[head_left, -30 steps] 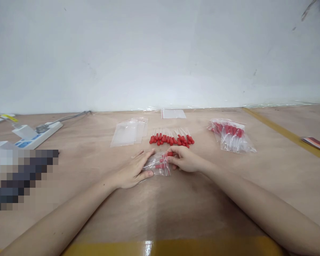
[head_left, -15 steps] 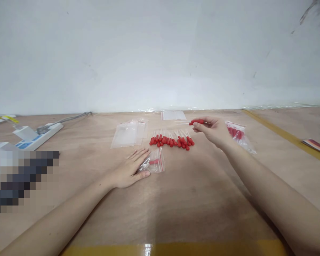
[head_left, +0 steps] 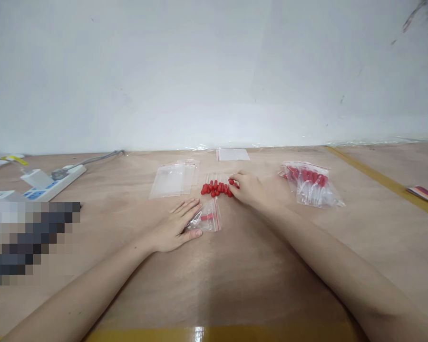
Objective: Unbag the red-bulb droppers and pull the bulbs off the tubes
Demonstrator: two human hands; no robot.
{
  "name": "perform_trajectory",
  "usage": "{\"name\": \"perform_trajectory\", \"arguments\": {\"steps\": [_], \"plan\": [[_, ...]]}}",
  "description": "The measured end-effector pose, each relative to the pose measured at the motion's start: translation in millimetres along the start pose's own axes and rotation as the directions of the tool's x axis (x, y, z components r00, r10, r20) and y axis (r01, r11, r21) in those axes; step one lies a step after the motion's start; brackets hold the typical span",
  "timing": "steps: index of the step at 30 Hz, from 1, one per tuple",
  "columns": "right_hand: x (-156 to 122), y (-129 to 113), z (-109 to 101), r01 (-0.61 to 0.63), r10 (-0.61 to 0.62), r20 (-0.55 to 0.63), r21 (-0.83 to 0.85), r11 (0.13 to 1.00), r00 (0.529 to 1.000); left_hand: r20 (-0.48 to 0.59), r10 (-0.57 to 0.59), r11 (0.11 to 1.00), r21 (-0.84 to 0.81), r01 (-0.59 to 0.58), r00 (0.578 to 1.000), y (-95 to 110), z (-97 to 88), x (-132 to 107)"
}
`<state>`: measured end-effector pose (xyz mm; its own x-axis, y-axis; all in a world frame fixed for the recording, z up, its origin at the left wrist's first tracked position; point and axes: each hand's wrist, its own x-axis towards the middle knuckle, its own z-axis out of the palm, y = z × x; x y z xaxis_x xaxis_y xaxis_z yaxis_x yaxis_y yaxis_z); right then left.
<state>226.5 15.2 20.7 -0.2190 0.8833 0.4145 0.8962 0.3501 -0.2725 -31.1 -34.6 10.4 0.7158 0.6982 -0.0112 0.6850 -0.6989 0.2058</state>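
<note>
My left hand (head_left: 176, 226) lies flat with fingers stretched, on a clear zip bag (head_left: 214, 223). Through the plastic shows a red piece (head_left: 207, 217); the rest of the bag is under my fingers. My right hand (head_left: 248, 188) is closed in a pinch at the right part of a row of droppers (head_left: 214, 186) with red bulbs and thin clear tubes. A red dropper bulb (head_left: 231, 182) shows at its fingertips. My hand hides the row's right end, so how many droppers it grips cannot be told.
Filled zip bags (head_left: 312, 183) of red-bulbed pieces lie at right. Flat clear bags (head_left: 167, 179) are at left, a white bag stack (head_left: 233, 154) at the back. A power strip (head_left: 57, 183) with cable stands far left. Yellow tape (head_left: 374, 175) crosses the right side.
My right hand, which held up red-bulbed droppers beside the filled bags, has moved left and down to the row. The filled bags now show more fully. My left hand has stayed put.
</note>
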Motion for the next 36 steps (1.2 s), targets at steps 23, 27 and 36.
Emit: {"name": "perform_trajectory", "arguments": {"steps": [23, 27, 36], "plan": [[-43, -40, 12, 0.099, -0.25, 0.204, 0.556, 0.826, 0.946, -0.005, -0.002, 1.0, -0.019, 0.002, 1.0, 0, 2.7, 0], [-45, -41, 12, 0.096, -0.193, 0.128, 0.536, 0.839, 0.973, 0.005, -0.034, 0.998, -0.062, 0.034, 0.999, 3, 1.6, 0], [-29, 16, -53, -0.252, 0.094, 0.247, 0.751, 0.611, 0.964, -0.065, -0.069, 0.985, -0.164, 0.057, 0.996, 3, -0.3, -3]]}}
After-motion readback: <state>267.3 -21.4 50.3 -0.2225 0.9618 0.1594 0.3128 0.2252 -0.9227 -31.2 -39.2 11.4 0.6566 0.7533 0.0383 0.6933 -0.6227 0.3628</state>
